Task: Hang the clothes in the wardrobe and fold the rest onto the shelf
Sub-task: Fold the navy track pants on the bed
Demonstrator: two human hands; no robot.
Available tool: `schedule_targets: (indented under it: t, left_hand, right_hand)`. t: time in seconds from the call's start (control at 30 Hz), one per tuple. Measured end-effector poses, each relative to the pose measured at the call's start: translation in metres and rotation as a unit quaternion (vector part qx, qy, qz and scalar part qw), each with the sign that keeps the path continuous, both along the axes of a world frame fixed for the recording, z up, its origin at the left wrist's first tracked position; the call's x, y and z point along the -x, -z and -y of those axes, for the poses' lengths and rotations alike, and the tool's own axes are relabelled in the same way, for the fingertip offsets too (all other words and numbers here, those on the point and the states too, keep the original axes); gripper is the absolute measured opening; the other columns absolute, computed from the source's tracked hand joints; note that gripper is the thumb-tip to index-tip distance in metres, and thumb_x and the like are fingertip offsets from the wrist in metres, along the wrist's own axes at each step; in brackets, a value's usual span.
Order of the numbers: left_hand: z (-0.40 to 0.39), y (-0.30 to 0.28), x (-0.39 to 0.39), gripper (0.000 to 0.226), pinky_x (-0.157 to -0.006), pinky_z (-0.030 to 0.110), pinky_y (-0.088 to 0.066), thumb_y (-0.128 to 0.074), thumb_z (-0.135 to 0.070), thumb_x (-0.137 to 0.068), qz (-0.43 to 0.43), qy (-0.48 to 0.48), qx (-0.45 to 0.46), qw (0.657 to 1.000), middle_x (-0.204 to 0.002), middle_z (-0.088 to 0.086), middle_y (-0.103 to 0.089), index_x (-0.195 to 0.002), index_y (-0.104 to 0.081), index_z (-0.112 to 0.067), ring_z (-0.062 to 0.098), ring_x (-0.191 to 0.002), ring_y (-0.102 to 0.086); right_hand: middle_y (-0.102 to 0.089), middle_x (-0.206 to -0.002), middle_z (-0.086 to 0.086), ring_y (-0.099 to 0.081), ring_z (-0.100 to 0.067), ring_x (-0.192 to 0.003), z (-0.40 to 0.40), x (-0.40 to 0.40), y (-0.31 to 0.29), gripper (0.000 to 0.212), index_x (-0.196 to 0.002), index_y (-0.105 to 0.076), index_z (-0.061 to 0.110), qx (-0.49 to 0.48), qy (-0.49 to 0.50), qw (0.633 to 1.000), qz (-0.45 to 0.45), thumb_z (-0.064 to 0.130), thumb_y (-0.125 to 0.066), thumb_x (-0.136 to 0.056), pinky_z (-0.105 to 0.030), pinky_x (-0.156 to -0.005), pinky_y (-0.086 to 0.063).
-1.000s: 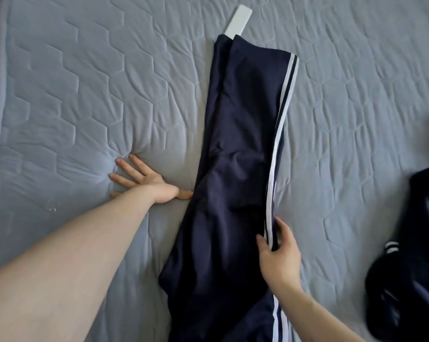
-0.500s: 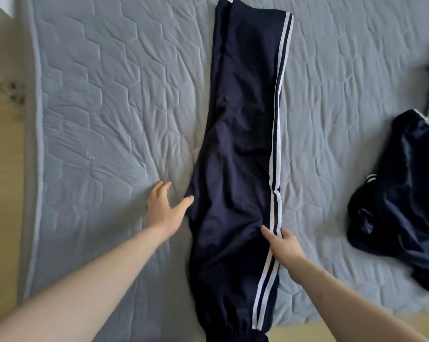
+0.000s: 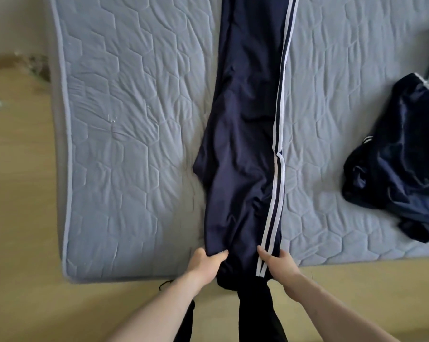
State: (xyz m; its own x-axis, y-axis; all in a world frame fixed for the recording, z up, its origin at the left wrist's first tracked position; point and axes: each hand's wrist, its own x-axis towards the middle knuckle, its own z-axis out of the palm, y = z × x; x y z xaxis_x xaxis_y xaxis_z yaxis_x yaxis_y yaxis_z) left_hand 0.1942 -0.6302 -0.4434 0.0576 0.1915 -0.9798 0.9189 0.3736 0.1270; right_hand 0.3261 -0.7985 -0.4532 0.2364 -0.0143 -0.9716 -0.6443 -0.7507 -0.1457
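Where a second ago our left hand (image 3: 204, 264) lay flat on the mattress (image 3: 114, 134) and our right sat midway up the stripe, both have slid down to the cuffs: left fingers pinching the trousers (image 3: 245, 149) at the near edge, right hand (image 3: 278, 264) gripping the striped side, ready for folding.

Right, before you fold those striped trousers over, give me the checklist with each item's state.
1. Left hand grips the near end of the trousers: ok.
2. Right hand grips the striped side: ok.
3. Trousers lie straight along the mattress: ok.
4. Cloth smooth: not ok, creases near the hands.
5. Far end aligned: cannot tell, out of frame.
6. Dark garment lies apart from the trousers: ok.
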Motion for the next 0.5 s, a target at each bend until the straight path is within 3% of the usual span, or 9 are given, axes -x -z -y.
schedule_targets:
  t: [0.1, 0.17, 0.33, 0.43, 0.5]
  left_hand:
    - [0.007, -0.014, 0.019, 0.056, -0.094, 0.036, -0.051, -0.068, -0.057, -0.075, -0.036, 0.039, 0.033, 0.998, -0.116, -0.001, -0.070, -0.117, -0.065, -0.020, 0.021, -0.103, -0.066]
    - [0.011, -0.023, 0.033, 0.059, -0.099, 0.040, -0.050, -0.065, -0.057, -0.073, -0.050, 0.047, 0.057, 0.996, -0.118, 0.001, -0.069, -0.118, -0.064, -0.019, 0.023, -0.104, -0.064]
    - [0.002, -0.063, 0.033, 0.040, -0.100, 0.046, -0.054, -0.069, -0.046, -0.086, -0.048, -0.010, 0.033, 0.998, -0.111, 0.002, -0.066, -0.113, -0.056, -0.019, 0.022, -0.101, -0.065]
    - [-0.018, -0.085, 0.014, 0.058, -0.094, 0.041, -0.054, -0.072, -0.046, -0.084, -0.003, -0.035, -0.005, 0.999, -0.121, -0.001, -0.062, -0.129, -0.048, -0.019, 0.018, -0.102, -0.062]
    - [-0.036, -0.102, -0.005, 0.066, -0.093, 0.037, -0.051, -0.070, -0.045, -0.087, 0.047, -0.038, -0.041, 0.997, -0.129, -0.006, -0.056, -0.141, -0.038, -0.027, 0.016, -0.107, -0.060]
  right_hand:
    - [-0.077, -0.101, 0.001, -0.074, -0.020, -0.091, 0.012, 0.018, -0.019, 0.030, -0.115, -0.067, 0.021, 0.026, -0.036, 0.999, -0.012, 0.044, -0.067, -0.096, -0.038, -0.079, -0.063]
    - [-0.077, -0.098, -0.003, -0.074, -0.021, -0.087, 0.017, 0.030, -0.035, 0.031, -0.113, -0.069, 0.018, 0.042, -0.039, 0.998, -0.024, 0.043, -0.066, -0.097, -0.031, -0.061, -0.059]
    - [-0.075, -0.102, -0.003, -0.073, -0.020, -0.085, 0.005, 0.037, -0.075, 0.022, -0.117, -0.065, 0.019, 0.019, 0.024, 0.999, -0.040, 0.022, -0.063, -0.095, -0.030, -0.062, -0.058]
    - [-0.069, -0.109, -0.005, -0.070, -0.020, -0.084, -0.013, 0.017, -0.095, 0.039, -0.127, -0.051, 0.017, -0.005, 0.069, 0.998, -0.006, 0.018, -0.065, -0.091, -0.028, -0.055, -0.055]
    - [-0.070, -0.114, -0.005, -0.072, -0.022, -0.090, -0.028, -0.003, -0.110, 0.052, -0.134, -0.039, 0.029, -0.036, 0.103, 0.994, 0.023, 0.021, -0.067, -0.091, -0.031, -0.059, -0.059]
